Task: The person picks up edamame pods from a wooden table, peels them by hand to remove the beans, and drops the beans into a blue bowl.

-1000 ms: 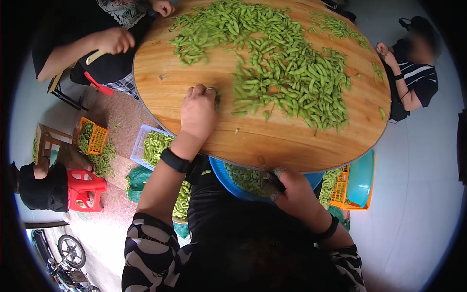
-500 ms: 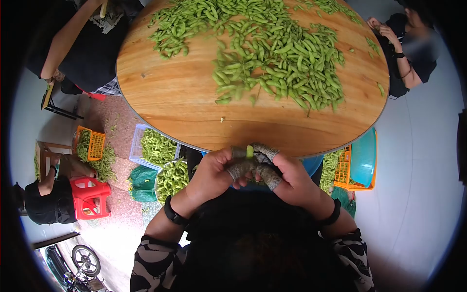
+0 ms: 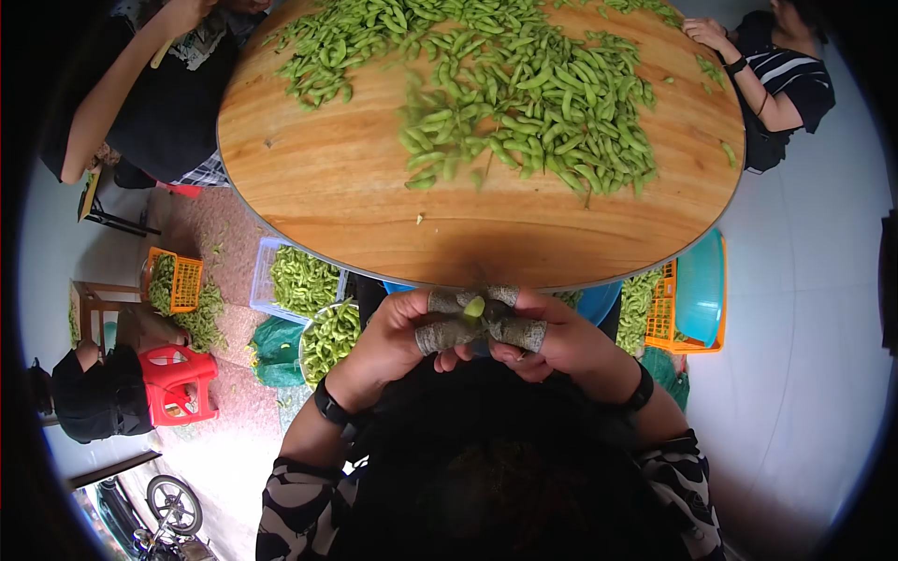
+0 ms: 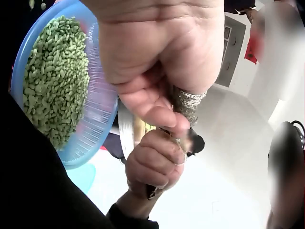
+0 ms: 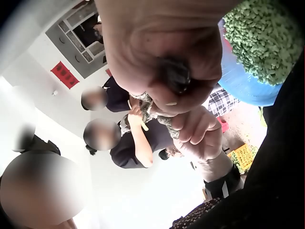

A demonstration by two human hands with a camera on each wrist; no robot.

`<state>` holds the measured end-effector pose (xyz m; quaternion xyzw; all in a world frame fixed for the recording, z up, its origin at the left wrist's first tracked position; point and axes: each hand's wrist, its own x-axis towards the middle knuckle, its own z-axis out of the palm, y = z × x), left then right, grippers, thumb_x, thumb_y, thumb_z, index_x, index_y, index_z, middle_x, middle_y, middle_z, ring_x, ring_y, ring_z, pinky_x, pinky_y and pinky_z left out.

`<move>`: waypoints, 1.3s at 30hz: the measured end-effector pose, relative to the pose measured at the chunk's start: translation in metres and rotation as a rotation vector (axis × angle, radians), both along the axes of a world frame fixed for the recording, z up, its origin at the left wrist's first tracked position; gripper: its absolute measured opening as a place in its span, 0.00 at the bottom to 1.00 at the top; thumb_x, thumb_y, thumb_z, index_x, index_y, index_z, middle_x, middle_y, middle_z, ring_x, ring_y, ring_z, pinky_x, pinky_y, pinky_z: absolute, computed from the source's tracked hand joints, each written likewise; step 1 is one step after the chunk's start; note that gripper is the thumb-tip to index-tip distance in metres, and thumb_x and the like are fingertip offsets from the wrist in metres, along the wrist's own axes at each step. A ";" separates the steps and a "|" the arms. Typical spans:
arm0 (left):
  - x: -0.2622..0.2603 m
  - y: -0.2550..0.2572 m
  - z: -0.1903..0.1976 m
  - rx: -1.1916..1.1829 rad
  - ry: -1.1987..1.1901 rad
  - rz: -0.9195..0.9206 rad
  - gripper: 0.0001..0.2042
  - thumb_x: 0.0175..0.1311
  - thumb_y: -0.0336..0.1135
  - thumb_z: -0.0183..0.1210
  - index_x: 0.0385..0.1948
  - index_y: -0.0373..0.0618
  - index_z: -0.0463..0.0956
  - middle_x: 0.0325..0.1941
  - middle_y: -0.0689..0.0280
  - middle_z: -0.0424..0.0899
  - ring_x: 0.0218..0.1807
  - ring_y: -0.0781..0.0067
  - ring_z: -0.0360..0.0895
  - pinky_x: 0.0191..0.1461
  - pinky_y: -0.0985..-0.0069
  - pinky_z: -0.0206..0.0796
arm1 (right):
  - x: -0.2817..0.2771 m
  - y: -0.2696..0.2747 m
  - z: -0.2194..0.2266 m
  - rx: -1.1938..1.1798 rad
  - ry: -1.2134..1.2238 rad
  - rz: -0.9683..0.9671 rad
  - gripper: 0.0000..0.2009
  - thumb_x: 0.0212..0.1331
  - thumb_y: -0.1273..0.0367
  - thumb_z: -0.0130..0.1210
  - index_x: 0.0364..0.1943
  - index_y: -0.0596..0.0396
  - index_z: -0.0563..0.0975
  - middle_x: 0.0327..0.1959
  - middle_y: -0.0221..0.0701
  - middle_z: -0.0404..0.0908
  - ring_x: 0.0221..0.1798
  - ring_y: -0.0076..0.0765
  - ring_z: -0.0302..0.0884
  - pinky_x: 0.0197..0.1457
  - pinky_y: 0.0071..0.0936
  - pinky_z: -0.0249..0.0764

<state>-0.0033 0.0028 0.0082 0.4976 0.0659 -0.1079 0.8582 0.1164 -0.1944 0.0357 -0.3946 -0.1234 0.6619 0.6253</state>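
In the head view, the left hand (image 3: 402,337) pinches a green pod (image 3: 474,307) between wrapped thumb and finger, just off the table's near edge. The right hand (image 3: 561,338) meets it there, its wrapped fingertips against the pod's other side. Curled inside the right palm, in the right wrist view, is a dark object (image 5: 176,75), perhaps a small tool; its full shape is hidden. Below the hands, a blue basket (image 4: 102,90) holds shelled green beans (image 4: 57,86). Many pods (image 3: 561,103) lie spread over the wooden table (image 3: 327,215).
At the left are a white crate (image 3: 265,280) of pods, a round container of pods, a green bag (image 3: 276,353) and a red stool (image 3: 178,383). An orange crate (image 3: 662,313) stands at the right. Other people sit left and right of the table.
The left hand has come back from the tabletop to meet the right hand, now with a pod between them. The head view has shifted, and the people around the table have moved their arms.
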 end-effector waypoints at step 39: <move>-0.010 -0.023 0.015 1.147 -0.395 0.061 0.03 0.61 0.28 0.59 0.30 0.40 0.77 0.22 0.61 0.79 0.25 0.65 0.79 0.27 0.73 0.68 | -0.019 0.000 -0.023 -0.012 -1.567 -0.272 0.11 0.56 0.68 0.60 0.33 0.61 0.72 0.28 0.39 0.76 0.27 0.41 0.77 0.29 0.35 0.73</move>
